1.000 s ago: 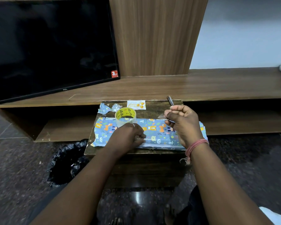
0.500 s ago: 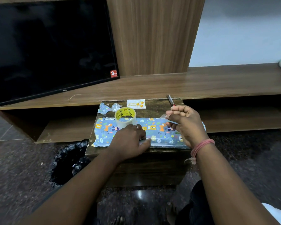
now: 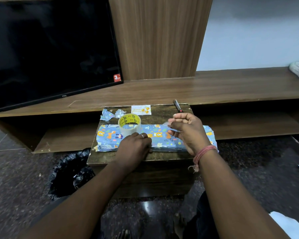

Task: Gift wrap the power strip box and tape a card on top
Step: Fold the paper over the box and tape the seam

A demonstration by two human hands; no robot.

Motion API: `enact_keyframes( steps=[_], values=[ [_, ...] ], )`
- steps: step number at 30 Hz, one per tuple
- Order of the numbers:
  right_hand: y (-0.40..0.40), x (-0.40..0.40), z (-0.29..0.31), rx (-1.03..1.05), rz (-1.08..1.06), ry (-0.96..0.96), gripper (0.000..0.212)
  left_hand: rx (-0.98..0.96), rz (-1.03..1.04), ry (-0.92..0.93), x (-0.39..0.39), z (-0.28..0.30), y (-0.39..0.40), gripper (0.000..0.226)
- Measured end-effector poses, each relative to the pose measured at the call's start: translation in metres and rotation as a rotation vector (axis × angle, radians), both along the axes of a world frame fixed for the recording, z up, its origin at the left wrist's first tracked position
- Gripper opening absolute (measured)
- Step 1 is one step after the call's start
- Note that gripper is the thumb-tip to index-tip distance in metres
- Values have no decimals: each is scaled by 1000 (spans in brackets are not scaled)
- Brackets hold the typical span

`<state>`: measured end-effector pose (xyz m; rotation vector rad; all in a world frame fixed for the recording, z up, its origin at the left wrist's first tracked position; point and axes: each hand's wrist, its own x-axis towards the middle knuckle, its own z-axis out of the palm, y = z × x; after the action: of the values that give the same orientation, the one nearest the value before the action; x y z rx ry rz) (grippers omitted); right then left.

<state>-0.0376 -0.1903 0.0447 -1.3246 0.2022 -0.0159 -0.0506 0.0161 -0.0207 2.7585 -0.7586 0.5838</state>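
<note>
Blue cartoon-print wrapped box (image 3: 155, 138) lies on dark wooden surface (image 3: 164, 156) | left hand (image 3: 134, 148) presses it flat | right hand (image 3: 186, 130) fingers pinch clear tape strip (image 3: 167, 125) | risk: dangling strip folds onto itself, or paper seam springs open if pressure eases.

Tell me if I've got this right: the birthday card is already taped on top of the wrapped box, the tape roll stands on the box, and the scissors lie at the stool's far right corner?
Not quite. In the head view the card lies loose on the stool behind the wrapped box, not taped on it. The tape roll and scissors are as you say.
</note>
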Motion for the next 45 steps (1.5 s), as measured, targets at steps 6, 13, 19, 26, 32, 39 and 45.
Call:
enact_keyframes(
  steps=[6,13,19,26,32,39,45],
  values=[
    [1,2,-6,-34,30,10,25,-92,87,60,1,1,-1,12],
    [-4,-10,0,28,313,162,24,-319,209,272,5,7,-8,9],
    [17,-6,-13,73,288,165,21,-396,225,326,12,7,-12,7],
    [15,12,-24,127,195,179,31,-444,230,355,19,7,-17,15],
    [7,16,-21,-90,331,126,20,-500,195,414,26,6,-16,20],
    [9,23,-26,-459,399,-22,27,-503,209,494,29,10,-18,15],
    [15,25,-37,-525,392,-62,29,-518,246,522,30,11,-18,20]
  ],
)
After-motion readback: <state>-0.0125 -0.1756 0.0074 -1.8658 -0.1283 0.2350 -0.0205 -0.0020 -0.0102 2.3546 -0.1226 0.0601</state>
